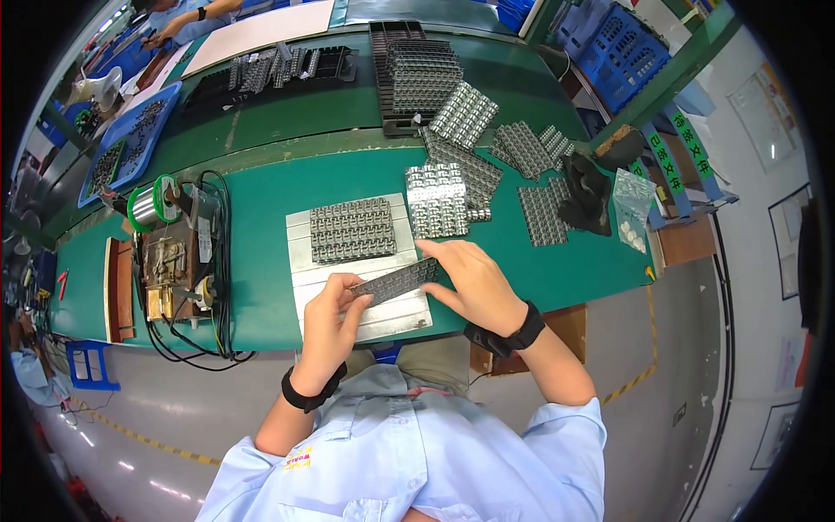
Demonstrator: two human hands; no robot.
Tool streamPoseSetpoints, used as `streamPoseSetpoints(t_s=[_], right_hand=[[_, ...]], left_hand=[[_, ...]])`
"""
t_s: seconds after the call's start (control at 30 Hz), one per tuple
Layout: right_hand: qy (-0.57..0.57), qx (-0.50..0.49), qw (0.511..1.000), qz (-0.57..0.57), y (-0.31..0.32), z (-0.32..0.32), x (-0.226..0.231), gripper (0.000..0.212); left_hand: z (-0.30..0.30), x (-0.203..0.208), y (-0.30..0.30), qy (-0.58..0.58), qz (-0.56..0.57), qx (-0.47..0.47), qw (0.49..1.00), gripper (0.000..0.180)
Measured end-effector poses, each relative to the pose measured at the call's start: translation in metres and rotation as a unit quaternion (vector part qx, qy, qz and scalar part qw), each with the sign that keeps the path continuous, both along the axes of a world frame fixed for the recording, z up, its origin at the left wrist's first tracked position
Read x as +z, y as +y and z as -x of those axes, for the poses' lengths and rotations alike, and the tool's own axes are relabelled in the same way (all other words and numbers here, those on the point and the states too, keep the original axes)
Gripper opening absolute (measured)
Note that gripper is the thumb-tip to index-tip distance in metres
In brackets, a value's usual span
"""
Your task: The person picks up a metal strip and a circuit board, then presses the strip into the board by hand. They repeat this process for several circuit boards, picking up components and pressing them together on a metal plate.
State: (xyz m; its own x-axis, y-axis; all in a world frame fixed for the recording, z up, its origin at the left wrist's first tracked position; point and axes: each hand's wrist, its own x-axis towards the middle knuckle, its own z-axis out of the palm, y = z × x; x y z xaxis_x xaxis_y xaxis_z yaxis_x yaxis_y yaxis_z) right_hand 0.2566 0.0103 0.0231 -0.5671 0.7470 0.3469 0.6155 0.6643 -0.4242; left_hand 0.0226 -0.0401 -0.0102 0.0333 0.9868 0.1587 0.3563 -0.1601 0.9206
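Between my two hands, tilted on edge, is a thin dark grey panel [397,282] patterned with rows of small parts. My left hand [329,315] pinches its left end, thumb in front. Fingers and thumb of my right hand [474,283] close on its right end. Beneath it lies a pale metal plate [313,287] with straight grooves. On the far part of that plate rests a block of similar grey panels [352,230]. Just beyond my right hand, a shinier silver panel [437,200] lies on the green bench mat [487,287].
More patterned panels [520,148] lie across the right, near a dark cloth [587,196] and a clear bag [633,209]. A black rack [396,52] stands at the back. To the left are a solder wire spool [155,205], cables and a blue tray [130,143]. Another person [183,22] works far left.
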Motion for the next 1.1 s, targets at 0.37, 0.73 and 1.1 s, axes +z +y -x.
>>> streamPoseSetpoints(t_s=[0.37,0.73,1.1], right_hand=[[0.005,-0.009,0.997,0.074,-0.004,-0.005,0.003,0.022],[-0.208,0.066,0.974,0.057,-0.018,0.025,0.012,0.008],[-0.102,0.044,0.994,-0.008,-0.045,0.035,-0.003,0.022]], left_hand=[[-0.003,-0.001,0.003,0.022,-0.030,-0.033,0.999,0.018],[-0.003,0.016,-0.003,0.106,-0.011,-0.126,0.986,0.031],[0.000,0.010,-0.018,0.229,-0.105,-0.130,0.959,0.049]])
